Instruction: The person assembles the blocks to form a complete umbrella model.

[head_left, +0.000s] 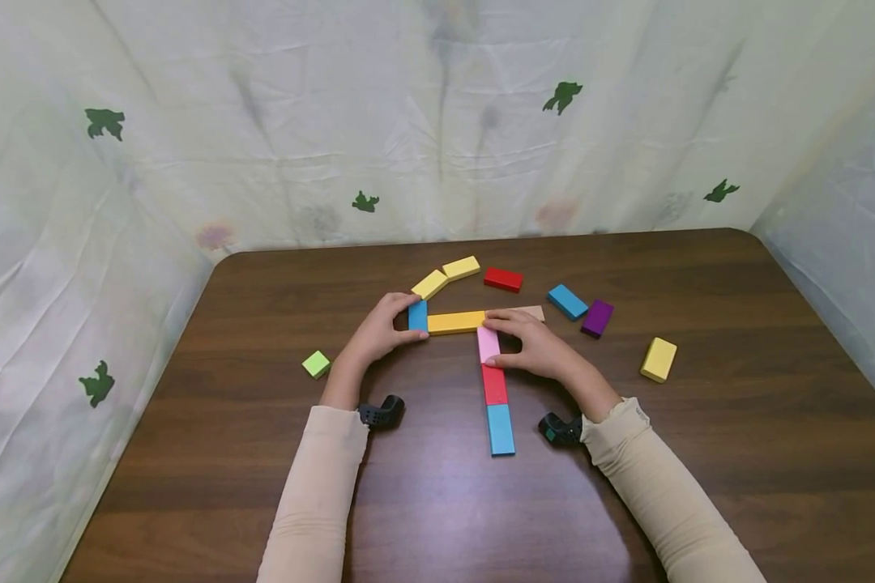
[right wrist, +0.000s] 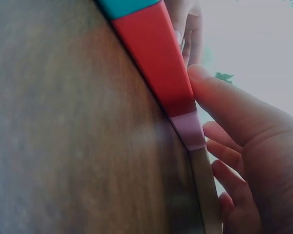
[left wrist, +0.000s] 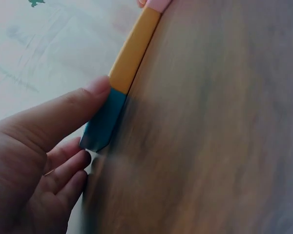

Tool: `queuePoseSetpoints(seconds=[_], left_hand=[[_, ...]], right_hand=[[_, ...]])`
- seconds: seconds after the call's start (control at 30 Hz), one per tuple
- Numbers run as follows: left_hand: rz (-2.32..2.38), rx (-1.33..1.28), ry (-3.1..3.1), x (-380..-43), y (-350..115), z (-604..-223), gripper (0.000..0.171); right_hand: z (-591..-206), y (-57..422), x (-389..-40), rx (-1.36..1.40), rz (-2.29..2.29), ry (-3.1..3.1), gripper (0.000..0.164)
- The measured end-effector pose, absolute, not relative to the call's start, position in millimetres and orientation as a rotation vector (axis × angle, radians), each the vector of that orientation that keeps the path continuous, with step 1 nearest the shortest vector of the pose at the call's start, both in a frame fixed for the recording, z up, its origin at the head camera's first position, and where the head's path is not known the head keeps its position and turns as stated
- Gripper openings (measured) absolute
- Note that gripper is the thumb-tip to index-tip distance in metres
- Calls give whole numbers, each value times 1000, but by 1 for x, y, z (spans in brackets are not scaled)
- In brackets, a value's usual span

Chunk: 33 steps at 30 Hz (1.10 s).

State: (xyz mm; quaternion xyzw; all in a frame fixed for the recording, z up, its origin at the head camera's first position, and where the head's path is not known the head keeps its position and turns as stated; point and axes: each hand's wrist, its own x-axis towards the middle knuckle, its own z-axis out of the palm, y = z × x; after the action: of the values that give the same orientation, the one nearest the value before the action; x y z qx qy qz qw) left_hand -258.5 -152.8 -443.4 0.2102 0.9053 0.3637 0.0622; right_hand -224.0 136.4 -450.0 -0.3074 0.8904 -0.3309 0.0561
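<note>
My left hand (head_left: 381, 328) grips a blue block (head_left: 418, 317) at the left end of a row, thumb at its near end and fingers at its far end. In the left wrist view, the thumb lies where the blue block (left wrist: 103, 122) meets a yellow-orange block (left wrist: 136, 51). My right hand (head_left: 535, 346) holds a pink block (head_left: 488, 343) between thumb and fingers. Below the pink one, a red block (head_left: 494, 385) and a light blue block (head_left: 501, 429) continue in a line toward me. A pale pinkish block (head_left: 532, 311) lies partly hidden behind the right hand.
Two pale yellow blocks (head_left: 430, 284) curve away beyond the left hand, near a red block (head_left: 503, 279). Rightward lie a blue block (head_left: 567, 301), a purple block (head_left: 597, 318) and a yellow block (head_left: 659, 359). A green block (head_left: 317, 363) sits left of the left wrist.
</note>
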Motion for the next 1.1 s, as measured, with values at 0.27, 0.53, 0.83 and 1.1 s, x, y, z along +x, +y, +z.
queuePoseSetpoints(seconds=[0.27,0.53,0.83,1.1], left_hand=[[1115,615,2754,-257,-151,-450,70],[1108,626,2777,-257,-150,-452,68],[1127,616,2777,-257,-150,-453,68],[1121,629,2781,-256,-151,-453,69]], right_hand=[[-448,136,-223,-987,-970,2764,62],[-438,138,-217,-936,-1152,2736,61],[-420,151,-204,-733,-1184,2812,75],[-416,176,-199,-635,-1236,2891,81]])
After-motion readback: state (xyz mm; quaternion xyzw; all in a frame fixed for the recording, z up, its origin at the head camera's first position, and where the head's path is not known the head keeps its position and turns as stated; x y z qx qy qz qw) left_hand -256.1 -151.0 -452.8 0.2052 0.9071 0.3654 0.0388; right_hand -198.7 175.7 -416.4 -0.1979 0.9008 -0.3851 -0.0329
